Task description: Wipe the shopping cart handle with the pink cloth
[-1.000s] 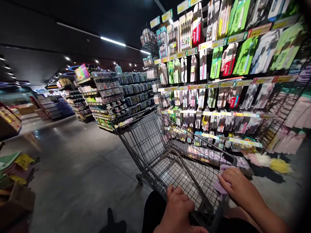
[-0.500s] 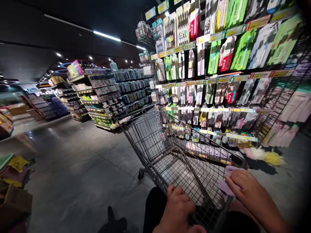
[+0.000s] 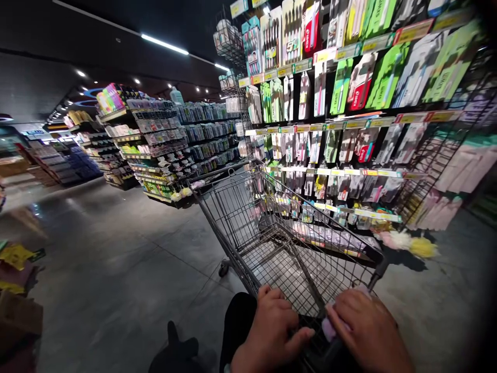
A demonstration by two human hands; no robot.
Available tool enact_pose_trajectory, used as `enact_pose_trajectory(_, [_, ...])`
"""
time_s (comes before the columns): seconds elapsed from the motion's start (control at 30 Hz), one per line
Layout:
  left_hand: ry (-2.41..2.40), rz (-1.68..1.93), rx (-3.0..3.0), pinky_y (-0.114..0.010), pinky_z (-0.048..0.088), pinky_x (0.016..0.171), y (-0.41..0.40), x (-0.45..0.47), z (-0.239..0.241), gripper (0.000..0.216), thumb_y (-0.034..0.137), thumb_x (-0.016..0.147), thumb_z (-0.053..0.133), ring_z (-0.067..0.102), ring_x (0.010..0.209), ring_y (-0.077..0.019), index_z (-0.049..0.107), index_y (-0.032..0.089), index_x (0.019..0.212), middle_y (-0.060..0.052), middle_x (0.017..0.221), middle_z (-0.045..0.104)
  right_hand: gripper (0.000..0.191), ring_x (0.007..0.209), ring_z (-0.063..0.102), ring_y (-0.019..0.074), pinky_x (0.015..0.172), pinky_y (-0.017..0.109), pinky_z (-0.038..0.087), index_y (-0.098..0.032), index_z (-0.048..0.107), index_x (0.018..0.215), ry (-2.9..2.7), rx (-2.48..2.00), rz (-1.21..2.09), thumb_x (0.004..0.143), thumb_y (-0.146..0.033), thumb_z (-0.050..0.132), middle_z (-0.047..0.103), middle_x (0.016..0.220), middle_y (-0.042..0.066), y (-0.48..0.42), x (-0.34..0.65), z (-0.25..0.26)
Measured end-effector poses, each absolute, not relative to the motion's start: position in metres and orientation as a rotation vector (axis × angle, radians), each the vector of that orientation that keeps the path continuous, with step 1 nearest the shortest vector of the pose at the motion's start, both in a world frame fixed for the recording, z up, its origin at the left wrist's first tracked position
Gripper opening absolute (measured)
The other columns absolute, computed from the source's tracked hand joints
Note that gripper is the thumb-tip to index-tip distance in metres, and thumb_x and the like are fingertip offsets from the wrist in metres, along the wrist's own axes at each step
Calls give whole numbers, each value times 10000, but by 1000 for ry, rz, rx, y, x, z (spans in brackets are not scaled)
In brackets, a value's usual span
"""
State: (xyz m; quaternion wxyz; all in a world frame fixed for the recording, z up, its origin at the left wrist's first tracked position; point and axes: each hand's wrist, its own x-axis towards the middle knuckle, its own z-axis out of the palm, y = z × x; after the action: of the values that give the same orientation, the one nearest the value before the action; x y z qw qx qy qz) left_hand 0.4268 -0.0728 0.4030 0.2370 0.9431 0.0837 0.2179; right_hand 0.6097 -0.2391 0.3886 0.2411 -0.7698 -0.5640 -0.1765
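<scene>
My left hand (image 3: 272, 326) is curling over the near left part of a wire shopping cart (image 3: 229, 243), knuckles up, the thumb stretching out sideways toward my right hand (image 3: 365, 318); what lies under that palm is staying hidden, so I can't tell whether those fingers are closing on the bar or only resting there. My right hand is arching over the near right end with its back facing up, its fingers clamping a crumpled purple cloth (image 3: 329, 330) that is showing below the fingertips and behind the knuckles. The two hands are sitting near each other, a small gap dividing them. Compared with half a second ago, my right hand is lying further left, closer to my left thumb, and the cart's dark right corner, beside which it was pressing the cloth, is now showing bare. My left hand is keeping much the same bent shape. The cart is standing just in front of me, my dark-clothed knee (image 3: 237, 316) showing beside my left hand, and beyond the cart a toothbrush rack (image 3: 337, 124) is appearing slightly higher and further left than before.
</scene>
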Motion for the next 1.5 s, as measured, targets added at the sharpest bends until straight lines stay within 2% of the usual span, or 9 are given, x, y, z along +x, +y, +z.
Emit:
enact_pose_trajectory(0.17, [299, 640, 2604, -416, 238, 898, -81, 432, 403, 377, 391, 827, 666, 448, 770, -153, 500, 161, 577, 19, 597, 548, 245, 955, 579, 243, 913, 398, 406, -231, 636, 813, -1516, -2079, -574, 964, -377, 510, 664, 880, 56, -244, 648, 388])
enact_pose_trajectory(0.33, [348, 723, 2590, -416, 245, 886, -93, 432, 403, 338, 339, 792, 679, 446, 753, -152, 500, 163, 565, 18, 575, 539, 305, 842, 564, 230, 848, 393, 414, -230, 584, 710, -1513, -2122, -563, 964, -373, 495, 619, 765, 46, -246, 673, 388])
enact_pose_trajectory(0.43, [355, 763, 2572, -423, 242, 903, -98, 430, 401, 327, 325, 789, 670, 454, 748, -151, 499, 164, 562, 20, 568, 535, 293, 858, 570, 226, 862, 385, 418, -224, 600, 727, -1537, -2087, -581, 963, -368, 501, 630, 782, 48, -245, 678, 387])
enact_pose_trajectory(0.63, [343, 785, 2582, -416, 242, 869, -93, 433, 402, 339, 310, 827, 615, 452, 727, -144, 486, 162, 551, 20, 557, 544, 361, 804, 578, 207, 871, 364, 416, -221, 571, 631, -1481, -2119, -633, 961, -345, 492, 627, 713, 42, -232, 690, 389])
enact_pose_trajectory(1.03, [422, 680, 2691, -401, 261, 854, -67, 441, 411, 337, 292, 866, 580, 471, 752, -152, 508, 170, 561, 11, 593, 588, 396, 770, 550, 193, 778, 325, 372, -208, 625, 613, -1525, -2163, -617, 952, -346, 474, 642, 704, 50, -194, 698, 396])
enact_pose_trajectory(1.37, [614, 665, 2798, -379, 304, 898, -21, 417, 415, 417, 296, 914, 523, 474, 737, -155, 501, 179, 514, 4, 578, 546, 398, 776, 540, 194, 744, 320, 354, -199, 638, 603, -1492, -2147, -561, 950, -324, 487, 647, 702, 58, -151, 660, 402])
enact_pose_trajectory(1.5, [705, 634, 2839, -360, 330, 871, 1, 402, 414, 448, 304, 929, 497, 470, 720, -152, 507, 181, 498, 0, 573, 537, 365, 788, 546, 192, 727, 316, 352, -199, 649, 616, -1539, -2056, -575, 939, -301, 513, 649, 701, 57, -132, 640, 404])
